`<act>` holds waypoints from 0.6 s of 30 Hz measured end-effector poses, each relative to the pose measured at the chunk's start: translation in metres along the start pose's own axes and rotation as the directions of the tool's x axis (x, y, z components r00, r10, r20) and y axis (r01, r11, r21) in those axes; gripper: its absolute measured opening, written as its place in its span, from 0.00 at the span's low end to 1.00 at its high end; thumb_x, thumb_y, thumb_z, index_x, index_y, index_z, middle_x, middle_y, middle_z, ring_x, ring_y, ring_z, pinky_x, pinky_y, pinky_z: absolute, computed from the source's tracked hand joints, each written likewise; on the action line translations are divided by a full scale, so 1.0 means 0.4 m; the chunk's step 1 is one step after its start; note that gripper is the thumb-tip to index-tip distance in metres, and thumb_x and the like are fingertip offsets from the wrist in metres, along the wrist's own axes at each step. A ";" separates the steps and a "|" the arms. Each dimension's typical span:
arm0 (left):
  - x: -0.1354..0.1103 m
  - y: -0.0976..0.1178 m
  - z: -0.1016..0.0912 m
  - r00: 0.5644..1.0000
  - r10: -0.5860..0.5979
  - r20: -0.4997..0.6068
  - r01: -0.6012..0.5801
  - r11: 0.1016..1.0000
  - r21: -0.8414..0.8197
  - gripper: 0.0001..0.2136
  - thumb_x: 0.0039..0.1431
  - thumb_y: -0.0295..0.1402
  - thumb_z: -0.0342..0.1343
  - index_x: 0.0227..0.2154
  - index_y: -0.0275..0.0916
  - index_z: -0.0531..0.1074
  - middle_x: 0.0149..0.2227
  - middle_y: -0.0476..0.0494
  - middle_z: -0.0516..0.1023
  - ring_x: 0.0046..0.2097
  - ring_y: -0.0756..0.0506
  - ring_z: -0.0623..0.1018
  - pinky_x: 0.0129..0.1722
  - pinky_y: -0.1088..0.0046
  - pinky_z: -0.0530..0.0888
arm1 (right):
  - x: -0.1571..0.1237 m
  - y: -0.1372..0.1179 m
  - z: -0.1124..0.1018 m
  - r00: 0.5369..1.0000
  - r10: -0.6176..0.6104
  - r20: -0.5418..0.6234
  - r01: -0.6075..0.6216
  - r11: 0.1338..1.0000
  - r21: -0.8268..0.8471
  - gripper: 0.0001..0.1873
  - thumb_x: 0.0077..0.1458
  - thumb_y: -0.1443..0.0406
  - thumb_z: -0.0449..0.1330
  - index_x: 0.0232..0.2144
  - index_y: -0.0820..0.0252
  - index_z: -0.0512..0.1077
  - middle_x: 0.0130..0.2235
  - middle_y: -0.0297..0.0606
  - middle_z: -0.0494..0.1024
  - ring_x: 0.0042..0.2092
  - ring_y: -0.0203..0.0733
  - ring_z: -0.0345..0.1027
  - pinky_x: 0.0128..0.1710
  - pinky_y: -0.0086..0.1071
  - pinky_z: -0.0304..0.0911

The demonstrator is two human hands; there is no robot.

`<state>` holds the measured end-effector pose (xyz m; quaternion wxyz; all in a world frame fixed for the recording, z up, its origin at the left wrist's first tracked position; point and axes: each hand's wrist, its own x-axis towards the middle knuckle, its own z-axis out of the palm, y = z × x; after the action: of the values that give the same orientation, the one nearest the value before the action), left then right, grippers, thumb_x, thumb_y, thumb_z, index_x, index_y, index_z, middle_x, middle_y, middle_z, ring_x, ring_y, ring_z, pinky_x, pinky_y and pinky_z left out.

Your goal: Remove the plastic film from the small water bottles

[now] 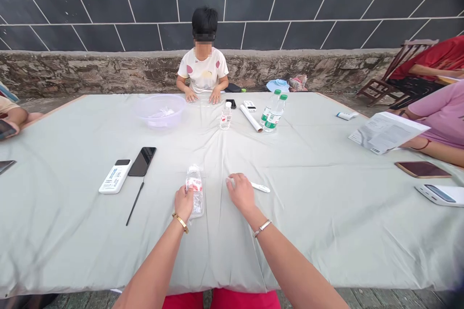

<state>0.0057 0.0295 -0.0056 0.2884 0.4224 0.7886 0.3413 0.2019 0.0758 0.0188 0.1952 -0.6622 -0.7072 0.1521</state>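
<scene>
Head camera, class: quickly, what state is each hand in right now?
Left hand: closed on a clear plastic bottle.
Right hand: over a white stick-shaped item, grip unclear.

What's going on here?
A person at a long table with a pale green cloth is working with both hands. Their left hand is on a clear plastic bottle with a red-and-white label, lying on the cloth. Their right hand rests at the end of a slim white object. Across the table, another person has both hands on the cloth, near a clear plastic bowl.
</scene>
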 end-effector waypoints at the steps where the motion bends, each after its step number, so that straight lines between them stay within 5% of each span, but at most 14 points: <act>1: -0.003 0.001 0.004 1.000 0.001 -0.010 -0.001 1.000 0.003 0.16 0.60 0.42 0.42 0.35 0.40 0.71 0.39 0.38 0.77 0.47 0.38 0.73 0.44 0.63 0.69 | 0.001 -0.049 0.021 0.996 0.006 0.090 -0.017 0.992 0.124 0.16 0.61 0.55 0.47 0.40 0.57 0.69 0.41 0.44 0.75 0.41 0.45 0.68 0.36 0.34 0.56; 4: -0.011 0.004 0.018 0.999 -0.002 -0.041 0.003 1.000 0.018 0.17 0.61 0.41 0.40 0.42 0.38 0.70 0.46 0.34 0.76 0.52 0.38 0.71 0.48 0.62 0.67 | 0.020 -0.169 0.089 0.962 0.080 0.261 -0.154 0.947 0.280 0.24 0.58 0.44 0.45 0.35 0.58 0.65 0.31 0.40 0.74 0.33 0.45 0.68 0.29 0.32 0.52; 7: -0.016 0.005 0.027 0.998 -0.012 -0.065 0.014 1.000 0.026 0.19 0.61 0.41 0.39 0.46 0.36 0.68 0.49 0.32 0.74 0.53 0.38 0.71 0.49 0.64 0.66 | 0.041 -0.217 0.130 0.961 0.084 0.264 -0.162 0.942 0.293 0.20 0.58 0.47 0.46 0.29 0.56 0.61 0.28 0.38 0.72 0.31 0.43 0.65 0.28 0.31 0.49; 12: -0.013 0.002 0.029 0.997 -0.035 -0.072 0.035 0.999 0.003 0.19 0.61 0.41 0.39 0.47 0.36 0.67 0.48 0.33 0.74 0.53 0.39 0.71 0.50 0.65 0.66 | 0.042 -0.169 0.125 0.967 0.064 0.246 -0.140 0.943 0.303 0.14 0.61 0.59 0.45 0.23 0.55 0.54 0.27 0.35 0.69 0.29 0.39 0.61 0.28 0.31 0.48; 18: -0.004 -0.006 0.019 0.999 -0.039 -0.023 0.038 0.998 -0.049 0.17 0.61 0.41 0.40 0.41 0.39 0.70 0.44 0.37 0.76 0.49 0.40 0.73 0.48 0.65 0.68 | 0.036 -0.141 0.108 0.946 0.126 0.299 -0.224 0.920 0.321 0.19 0.63 0.52 0.39 0.25 0.54 0.55 0.26 0.35 0.69 0.28 0.40 0.62 0.26 0.30 0.50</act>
<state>0.0109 0.0296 -0.0117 0.2956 0.3959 0.7915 0.3598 0.1311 0.0876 0.0086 0.1964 -0.6504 -0.6263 0.3822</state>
